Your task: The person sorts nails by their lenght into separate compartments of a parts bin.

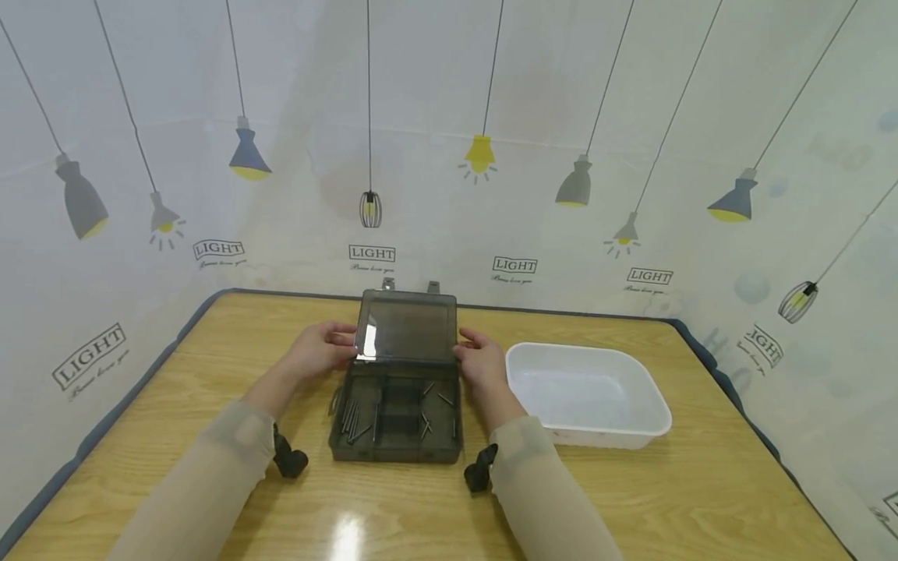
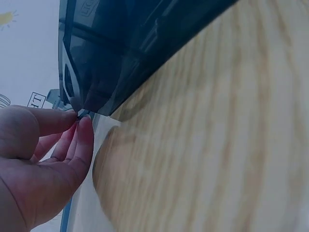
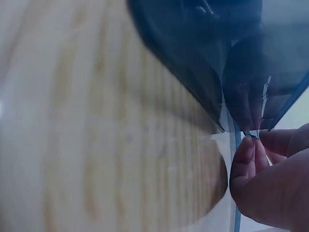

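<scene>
A dark translucent plastic storage box lies on the table with its lid raised at the back. Thin metal pins are in its left compartment, and several more pins are scattered in the right one. My left hand pinches the lid's left edge between thumb and fingers; the left wrist view shows this hand at the lid's corner. On the opposite side, my right hand pinches the lid's right edge, as the hand in the right wrist view also shows.
To the right of the box stands a white plastic tray. The wooden table ends at a dark border near a cloth backdrop printed with lamps. Two latches stick up from the lid's far edge.
</scene>
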### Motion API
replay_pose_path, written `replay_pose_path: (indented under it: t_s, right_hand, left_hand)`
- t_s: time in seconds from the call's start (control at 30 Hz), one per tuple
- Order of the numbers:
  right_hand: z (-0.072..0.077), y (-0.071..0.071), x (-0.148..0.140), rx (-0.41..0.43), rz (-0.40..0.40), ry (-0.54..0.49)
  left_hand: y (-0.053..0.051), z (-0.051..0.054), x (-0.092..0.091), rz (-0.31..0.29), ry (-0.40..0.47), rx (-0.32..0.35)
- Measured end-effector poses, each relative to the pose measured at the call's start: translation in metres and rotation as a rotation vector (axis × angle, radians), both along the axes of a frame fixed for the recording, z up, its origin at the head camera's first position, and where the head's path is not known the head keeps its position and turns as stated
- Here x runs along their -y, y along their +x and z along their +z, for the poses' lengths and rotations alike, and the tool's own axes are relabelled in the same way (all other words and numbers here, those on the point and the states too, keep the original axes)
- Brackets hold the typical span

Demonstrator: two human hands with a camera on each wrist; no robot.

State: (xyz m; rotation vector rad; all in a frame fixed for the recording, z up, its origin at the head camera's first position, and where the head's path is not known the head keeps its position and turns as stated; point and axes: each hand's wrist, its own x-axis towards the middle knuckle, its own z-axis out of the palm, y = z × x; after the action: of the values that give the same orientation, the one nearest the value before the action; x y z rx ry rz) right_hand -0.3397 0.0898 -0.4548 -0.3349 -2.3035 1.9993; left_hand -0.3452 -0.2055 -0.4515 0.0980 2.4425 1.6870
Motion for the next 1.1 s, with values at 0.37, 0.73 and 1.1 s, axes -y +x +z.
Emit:
replay_pose_path:
  t_s: [0.37,0.73,1.1]
  right_hand:
    - [0.000,-0.001,0.001,-0.017,-0.007,-0.106]
    - [0.005,0.002,0.006,-0.041,-0.016,-0.194]
    - [0.008,0.005,0.003,-0.056,-0.020,-0.215]
  left_hand:
    - [0.003,0.000,0.000,0.036,0.089,-0.009]
    - [0.009,0.002,0.003,0.066,0.208,-0.023]
    - [0.015,0.003,0.005,0.066,0.279,-0.051]
